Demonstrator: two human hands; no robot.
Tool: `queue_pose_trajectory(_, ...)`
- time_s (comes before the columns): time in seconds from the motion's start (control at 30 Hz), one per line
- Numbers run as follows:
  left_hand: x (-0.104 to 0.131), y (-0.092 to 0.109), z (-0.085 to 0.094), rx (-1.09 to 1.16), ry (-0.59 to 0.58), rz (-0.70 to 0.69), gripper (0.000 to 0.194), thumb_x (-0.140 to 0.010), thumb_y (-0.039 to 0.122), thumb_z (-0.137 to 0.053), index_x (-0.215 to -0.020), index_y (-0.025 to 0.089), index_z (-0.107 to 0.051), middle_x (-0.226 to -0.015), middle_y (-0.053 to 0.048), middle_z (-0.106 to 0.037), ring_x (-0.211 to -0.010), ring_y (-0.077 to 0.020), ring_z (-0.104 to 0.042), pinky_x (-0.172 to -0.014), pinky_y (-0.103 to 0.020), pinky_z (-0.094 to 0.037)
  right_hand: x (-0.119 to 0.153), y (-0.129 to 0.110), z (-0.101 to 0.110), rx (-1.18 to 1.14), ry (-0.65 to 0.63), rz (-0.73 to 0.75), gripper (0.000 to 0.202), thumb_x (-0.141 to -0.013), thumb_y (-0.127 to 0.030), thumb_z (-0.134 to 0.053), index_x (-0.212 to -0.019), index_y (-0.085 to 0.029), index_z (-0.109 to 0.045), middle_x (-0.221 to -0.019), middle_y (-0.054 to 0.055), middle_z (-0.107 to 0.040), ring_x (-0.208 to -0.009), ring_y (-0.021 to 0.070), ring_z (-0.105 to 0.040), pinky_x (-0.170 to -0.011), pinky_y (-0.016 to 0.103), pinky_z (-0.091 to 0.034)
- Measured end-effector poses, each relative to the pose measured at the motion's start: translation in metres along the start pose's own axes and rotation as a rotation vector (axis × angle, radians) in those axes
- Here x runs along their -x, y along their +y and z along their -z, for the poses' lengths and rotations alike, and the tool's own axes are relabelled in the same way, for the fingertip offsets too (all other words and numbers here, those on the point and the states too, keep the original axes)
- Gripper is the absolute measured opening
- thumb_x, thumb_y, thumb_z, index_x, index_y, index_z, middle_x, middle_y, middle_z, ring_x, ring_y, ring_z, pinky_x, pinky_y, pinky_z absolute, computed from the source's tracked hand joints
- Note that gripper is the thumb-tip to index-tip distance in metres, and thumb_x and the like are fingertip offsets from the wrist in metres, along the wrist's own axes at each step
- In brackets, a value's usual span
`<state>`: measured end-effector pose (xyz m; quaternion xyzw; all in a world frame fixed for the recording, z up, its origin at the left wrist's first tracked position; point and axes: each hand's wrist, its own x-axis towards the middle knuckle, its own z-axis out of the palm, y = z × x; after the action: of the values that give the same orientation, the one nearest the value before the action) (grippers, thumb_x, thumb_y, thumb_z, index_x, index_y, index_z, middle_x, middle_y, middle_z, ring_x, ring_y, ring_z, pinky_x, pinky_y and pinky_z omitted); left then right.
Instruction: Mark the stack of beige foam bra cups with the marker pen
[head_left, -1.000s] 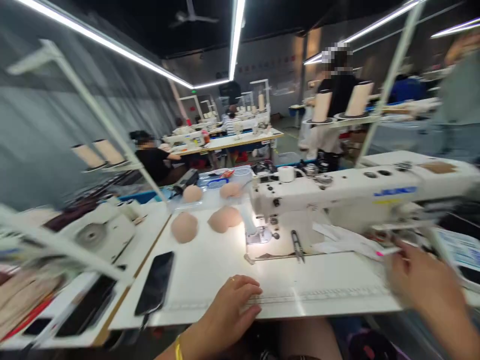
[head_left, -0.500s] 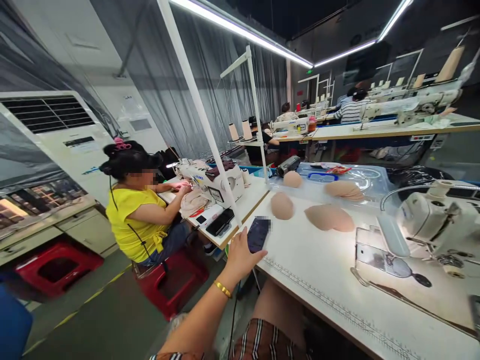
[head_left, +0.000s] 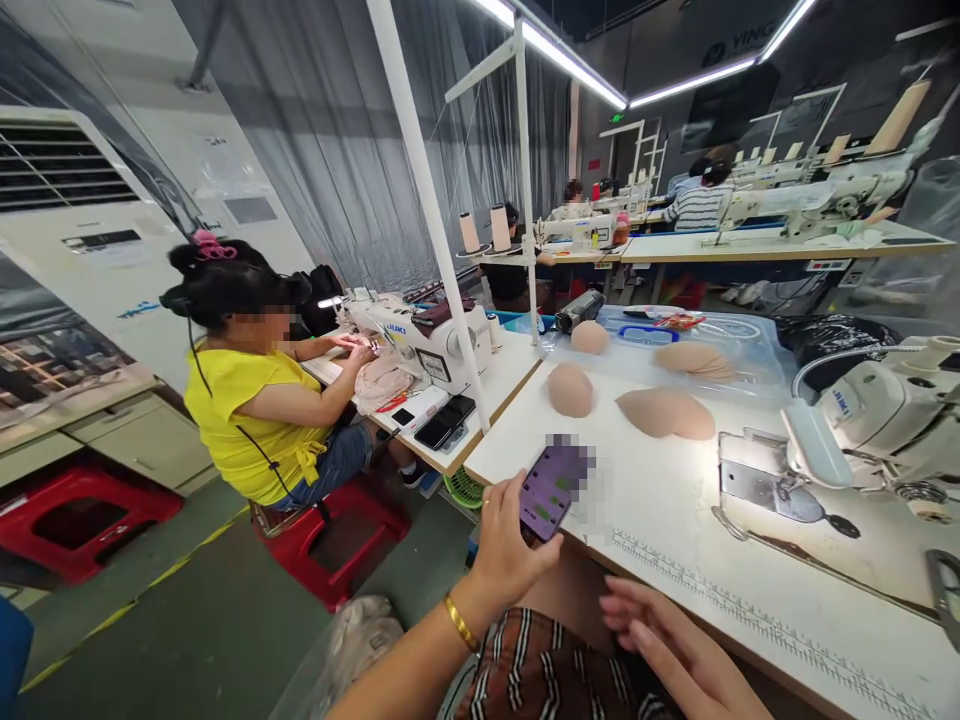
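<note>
A smartphone with its screen lit is held in my left hand, over the near left edge of the white sewing table. A gold bracelet circles that wrist. Below the table's front edge, above my lap, my right hand hangs with its fingers apart and nothing in them. Beyond the phone, several beige moulded cups lie on and near the table, among them a round cup and a pointed cup.
On the right stands a sewing machine; a ruler strip runs along the front edge. A clear plastic box lies behind the cups. To the left, a co-worker in yellow sews at another machine. A white pole stands between.
My left hand has raised the phone and brought it nearer, and its screen has lit up. My right hand has come into view at the lower right. The view has shifted somewhat.
</note>
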<state>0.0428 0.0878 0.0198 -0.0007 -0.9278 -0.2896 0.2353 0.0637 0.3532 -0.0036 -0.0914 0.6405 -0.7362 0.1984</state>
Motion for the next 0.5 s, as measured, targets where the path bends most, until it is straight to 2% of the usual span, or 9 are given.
queue_pose_trajectory(0.07, 0.022, 0.007, -0.001, 0.076, 0.078, -0.135, 0.098, -0.077, 0.03, -0.083, -0.16, 0.025, -0.03, -0.142, -0.016, -0.058, -0.129, -0.0372, -0.056, -0.113, -0.06, -0.049, -0.013, -0.003, -0.026, -0.172, -0.072, -0.025, 0.056, -0.097, -0.064, -0.072, -0.143, -0.034, -0.068, -0.145, 0.014, -0.069, -0.135, 0.0358, -0.064, -0.114, 0.057, -0.053)
queue_pose_trajectory(0.13, 0.038, 0.018, -0.001, 0.152, 0.091, -0.206, 0.105, -0.079, 0.033, -0.085, -0.163, 0.028, -0.023, -0.142, -0.017, -0.057, -0.127, -0.0369, -0.058, -0.109, -0.06, -0.051, -0.024, -0.006, -0.045, -0.362, -0.088, -0.007, 0.058, -0.099, -0.066, -0.067, -0.151, -0.039, -0.059, -0.157, 0.01, -0.06, -0.144, 0.0329, -0.056, -0.12, 0.058, -0.045)
queue_pose_trajectory(0.2, 0.047, 0.029, 0.0, 0.22, 0.042, -0.213, 0.11, -0.081, 0.041, -0.087, -0.166, 0.028, -0.019, -0.144, -0.018, -0.056, -0.129, -0.0378, -0.058, -0.11, -0.06, -0.052, -0.03, -0.01, -0.058, -0.481, -0.063, -0.024, 0.06, -0.097, -0.074, -0.063, -0.146, -0.039, -0.063, -0.156, 0.009, -0.06, -0.145, 0.0329, -0.056, -0.121, 0.058, -0.043)
queue_pose_trajectory(0.3, 0.053, 0.036, 0.004, 0.294, -0.019, -0.207, 0.112, -0.085, 0.06, -0.083, -0.168, 0.027, -0.016, -0.152, -0.021, -0.051, -0.138, -0.0401, -0.054, -0.115, -0.062, -0.048, -0.033, -0.023, -0.068, -0.499, 0.019, -0.09, 0.069, -0.091, -0.087, -0.056, -0.134, -0.035, -0.072, -0.146, 0.011, -0.068, -0.14, 0.0372, -0.059, -0.115, 0.059, -0.049)
queue_pose_trajectory(0.37, 0.06, 0.028, 0.005, 0.332, -0.016, -0.224, 0.114, -0.085, 0.068, -0.078, -0.169, 0.026, -0.013, -0.156, -0.023, -0.049, -0.143, -0.0407, -0.051, -0.118, -0.061, -0.046, -0.031, -0.037, -0.07, -0.489, 0.039, -0.111, 0.073, -0.091, -0.089, -0.052, -0.137, -0.035, -0.07, -0.147, 0.013, -0.067, -0.139, 0.0408, -0.059, -0.107, 0.061, -0.054)
queue_pose_trajectory(0.43, 0.075, 0.01, 0.004, 0.379, -0.052, -0.244, 0.114, -0.088, 0.07, -0.074, -0.169, 0.024, -0.009, -0.153, -0.023, -0.054, -0.14, -0.0388, -0.056, -0.116, -0.058, -0.048, -0.026, -0.052, -0.069, -0.493, 0.068, -0.121, 0.074, -0.09, -0.088, -0.053, -0.142, -0.037, -0.066, -0.152, 0.014, -0.063, -0.138, 0.0444, -0.059, -0.099, 0.063, -0.057)
queue_pose_trajectory(0.5, 0.097, -0.011, -0.002, 0.415, -0.235, -0.243, 0.099, -0.094, 0.066, -0.07, -0.167, 0.023, -0.017, -0.139, -0.019, -0.066, -0.127, -0.0333, -0.067, -0.108, -0.049, -0.054, -0.021, -0.066, -0.064, -0.474, 0.167, -0.123, 0.076, -0.087, -0.088, -0.056, -0.145, -0.04, -0.064, -0.155, 0.016, -0.06, -0.136, 0.0473, -0.06, -0.089, 0.064, -0.06)
